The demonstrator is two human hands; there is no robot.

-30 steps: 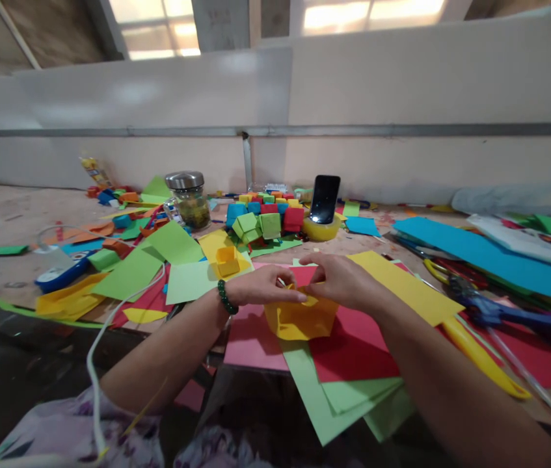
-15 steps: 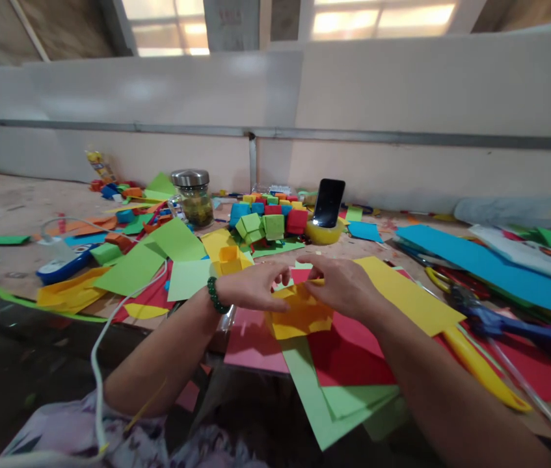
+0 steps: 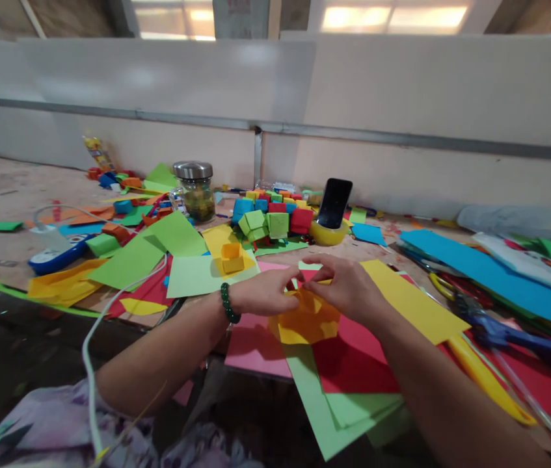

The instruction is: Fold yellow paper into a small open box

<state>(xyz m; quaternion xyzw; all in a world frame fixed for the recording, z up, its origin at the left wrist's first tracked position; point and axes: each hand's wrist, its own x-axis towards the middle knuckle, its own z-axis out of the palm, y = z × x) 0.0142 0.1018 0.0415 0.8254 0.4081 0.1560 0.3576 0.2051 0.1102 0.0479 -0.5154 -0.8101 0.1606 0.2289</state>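
Note:
A piece of folded yellow paper point(image 3: 308, 325) stands half-formed between my hands, with upright flaps at its top. My left hand point(image 3: 270, 291), with a green bead bracelet point(image 3: 229, 303) at the wrist, pinches its left upper edge. From the other side, the curled fingers of my right hand point(image 3: 346, 285) hold the upper right edge; the fingertips partly hide the folds. Under the paper lie red paper point(image 3: 353, 364), pink paper point(image 3: 255, 348) and light green sheets point(image 3: 348, 409). A small yellow paper box point(image 3: 232, 259) sits beyond my left wrist.
Folded paper cubes point(image 3: 275, 221) are piled at the back, beside a phone point(image 3: 335, 203) on a yellow tape roll point(image 3: 328, 234). A lidded glass jar point(image 3: 197, 192) stands left. A blue glue gun point(image 3: 514, 335) and yellow-handled tool point(image 3: 490, 377) lie right. A white cable point(image 3: 90, 364) crosses the left front edge.
The view has shifted slightly. My hands stay at the top of the yellow paper, whose flaps look a little more upright and drawn inward between my fingers.

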